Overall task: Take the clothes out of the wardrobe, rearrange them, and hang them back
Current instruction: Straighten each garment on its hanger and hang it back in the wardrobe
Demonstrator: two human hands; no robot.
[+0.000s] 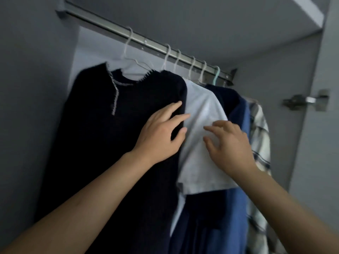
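Several garments hang on a metal rail [113,27] inside the wardrobe. At the left is a black knit top [102,136] with pale stitched trim on a white hanger [128,52]. To its right hang a white T-shirt [200,158], a navy garment [229,96], a blue garment [236,208] and a plaid shirt [260,129]. My left hand [161,136] rests with spread fingers on the black top's right edge. My right hand [229,142] hovers at the white T-shirt's sleeve, fingers loosely bent, holding nothing.
Grey wardrobe walls close in on the left [27,107] and right [311,162]. A shelf [275,15] runs above the rail. A metal door hinge [308,101] sits on the right wall. Several white hangers and one mint hanger [216,74] crowd the rail's right end.
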